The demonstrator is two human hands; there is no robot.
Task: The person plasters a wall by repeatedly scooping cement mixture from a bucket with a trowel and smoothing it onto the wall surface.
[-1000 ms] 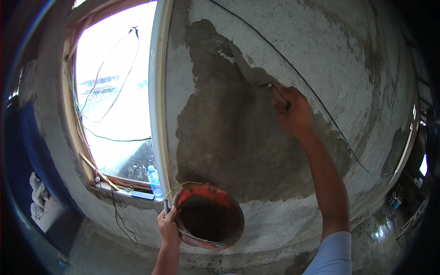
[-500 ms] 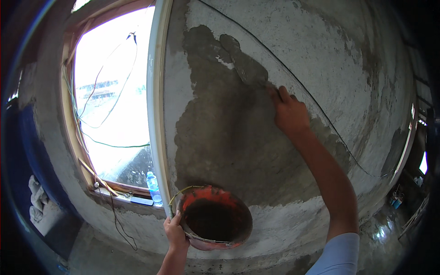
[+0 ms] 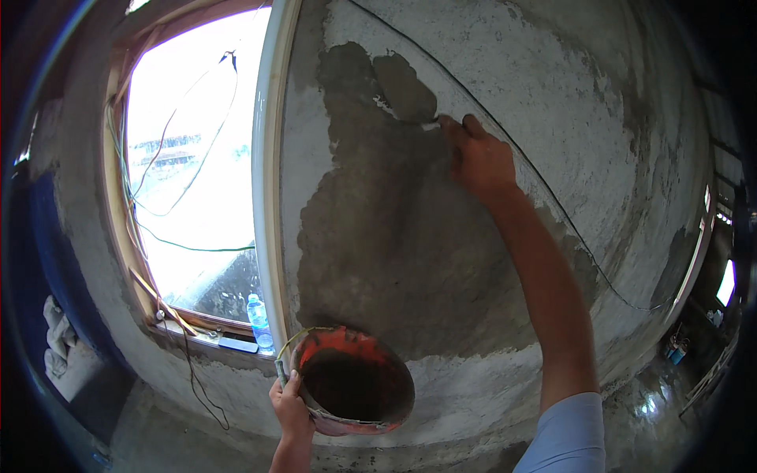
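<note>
While the left hand (image 3: 290, 406) grasps a bucket (image 3: 322, 340) by its sleeved wire handle, thumb up beside the rim, the right hand (image 3: 479, 158) is closed around a tool, probably a trowel (image 3: 428, 123), near the upper edge of the dark wet patch (image 3: 371, 236) on the wall. The tool's handle is hidden by the fingers; whether the rounded grey shape (image 3: 404, 87) just up and to the left is its blade or freshly laid mortar cannot be told. The bucket hangs tilted before the patch's lower left edge, its inner wall red above dark contents.

Farther out, a black cable (image 3: 544, 178) slants across the pale wall, above and to the right of the patch. At the sill's right end, near the window's lower right corner, stands a clear bottle (image 3: 259, 319), with a flat blue object (image 3: 238, 345) just beside it.

The step in hand appears to be pressing and spreading mortar; the next move would call for a flat, steady stroke blending that shape's edge into the patch.
</note>
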